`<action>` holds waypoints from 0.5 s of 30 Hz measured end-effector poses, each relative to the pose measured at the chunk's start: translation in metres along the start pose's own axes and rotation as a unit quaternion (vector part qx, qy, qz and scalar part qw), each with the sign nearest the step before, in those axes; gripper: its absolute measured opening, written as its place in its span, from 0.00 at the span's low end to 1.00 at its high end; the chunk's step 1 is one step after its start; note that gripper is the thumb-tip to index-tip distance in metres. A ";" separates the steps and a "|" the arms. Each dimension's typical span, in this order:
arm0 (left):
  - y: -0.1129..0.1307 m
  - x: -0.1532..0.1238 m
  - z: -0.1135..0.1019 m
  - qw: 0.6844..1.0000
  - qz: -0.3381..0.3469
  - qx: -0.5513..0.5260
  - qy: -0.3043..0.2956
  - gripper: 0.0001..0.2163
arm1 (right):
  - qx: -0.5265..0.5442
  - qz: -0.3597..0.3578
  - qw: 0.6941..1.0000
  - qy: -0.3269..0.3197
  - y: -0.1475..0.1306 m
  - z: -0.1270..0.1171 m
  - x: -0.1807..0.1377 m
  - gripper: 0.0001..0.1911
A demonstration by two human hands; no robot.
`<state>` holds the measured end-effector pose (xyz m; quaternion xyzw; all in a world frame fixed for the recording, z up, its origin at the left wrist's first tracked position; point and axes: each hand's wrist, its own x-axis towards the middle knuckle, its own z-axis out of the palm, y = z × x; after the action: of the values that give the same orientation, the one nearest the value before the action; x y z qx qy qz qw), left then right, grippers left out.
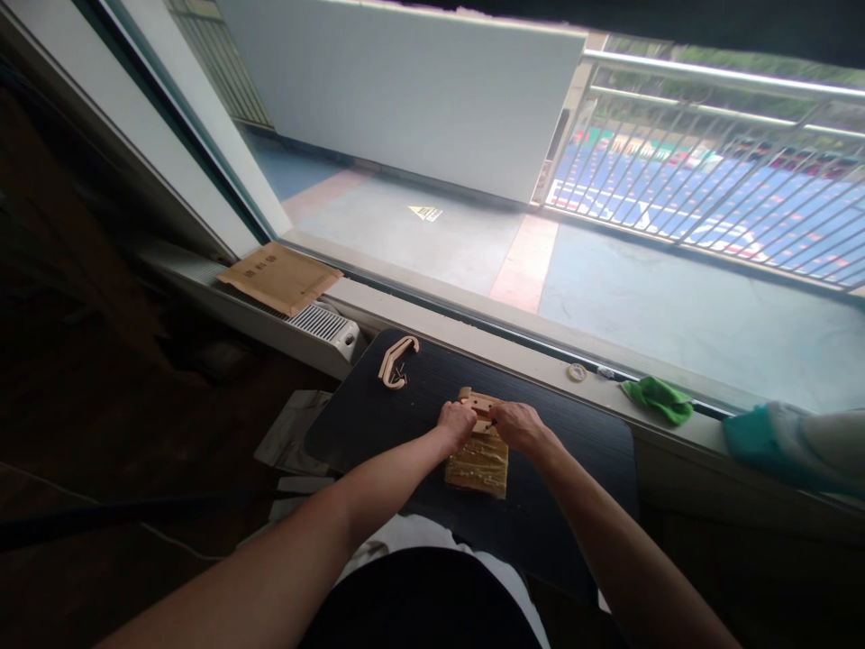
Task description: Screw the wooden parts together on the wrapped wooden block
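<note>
A light wooden piece (481, 401) with dark holes lies between my two hands on the black table (568, 469). My left hand (458, 422) is closed on its left end. At its right side my right hand (517, 424) is closed, fingers pinched together; a small dark thing shows at the fingertips, too small to name. Just below the wood, nearer my body, is a yellowish rectangular block (477, 467) with pale streaks across its top. Farther left on the table rest curved wooden pieces (390, 362), with several small dark screw-like bits (400, 371) beside them.
Along the window sill (466, 341) sit a roll of tape (577, 372), a green cloth (657, 399) and a teal container (760, 440). A brown padded envelope (278, 278) lies on the white radiator (321, 326) at left. Glass closes off the far side.
</note>
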<state>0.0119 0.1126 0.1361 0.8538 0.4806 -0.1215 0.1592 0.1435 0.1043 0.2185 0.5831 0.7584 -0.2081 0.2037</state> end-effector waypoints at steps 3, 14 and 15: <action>0.000 0.000 -0.001 1.000 0.001 -0.001 -0.004 0.11 | 0.001 0.013 1.000 0.004 -0.002 0.004 0.001 0.14; 0.003 -0.003 -0.007 1.000 -0.001 -0.001 -0.010 0.11 | -0.002 0.012 1.000 0.009 0.005 -0.001 -0.003 0.13; 0.003 -0.002 -0.006 1.000 0.001 -0.002 -0.011 0.10 | -0.001 0.014 1.000 0.010 0.006 0.000 -0.004 0.13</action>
<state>0.0133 0.1119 0.1434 0.8525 0.4782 -0.1298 0.1664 0.1502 0.1029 0.2202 0.5951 0.7526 -0.1990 0.1997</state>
